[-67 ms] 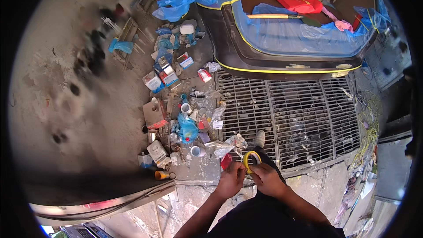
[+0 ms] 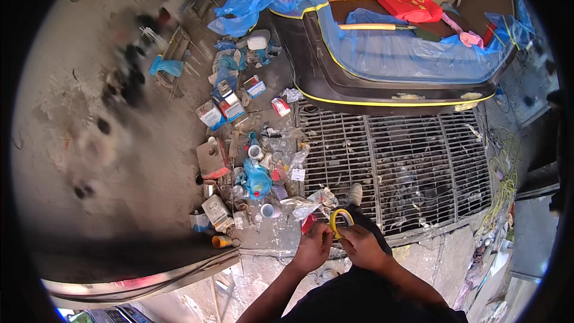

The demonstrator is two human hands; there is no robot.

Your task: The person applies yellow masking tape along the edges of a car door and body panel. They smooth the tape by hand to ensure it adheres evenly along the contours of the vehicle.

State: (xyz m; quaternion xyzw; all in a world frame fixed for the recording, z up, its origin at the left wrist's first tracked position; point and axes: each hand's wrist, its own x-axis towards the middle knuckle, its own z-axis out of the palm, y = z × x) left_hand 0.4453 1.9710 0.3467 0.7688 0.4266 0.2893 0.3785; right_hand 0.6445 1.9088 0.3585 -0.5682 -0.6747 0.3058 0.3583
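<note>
A roll of yellow masking tape (image 2: 334,218) stands up between my hands, held at waist height above the floor. My right hand (image 2: 363,247) is closed on the lower right part of the roll. Beside it, my left hand (image 2: 313,247) is closed too, thumb and fingers pinched together close to the roll's lower left edge. Whatever lies in that pinch is too small to make out. Just past the left knuckles a red scrap (image 2: 308,223) shows, partly hidden by the hand.
Ahead is a dark car body (image 2: 382,97) edged with yellow tape and covered with blue plastic film (image 2: 412,60). A red bag (image 2: 412,3) lies inside it. A metal floor grating (image 2: 412,167) spans the middle. Boxes (image 2: 215,158), cans and crumpled plastic litter the floor at left.
The surroundings have shifted slightly right and down in the picture. Both hands keep nearly the same pose around the tape roll.
</note>
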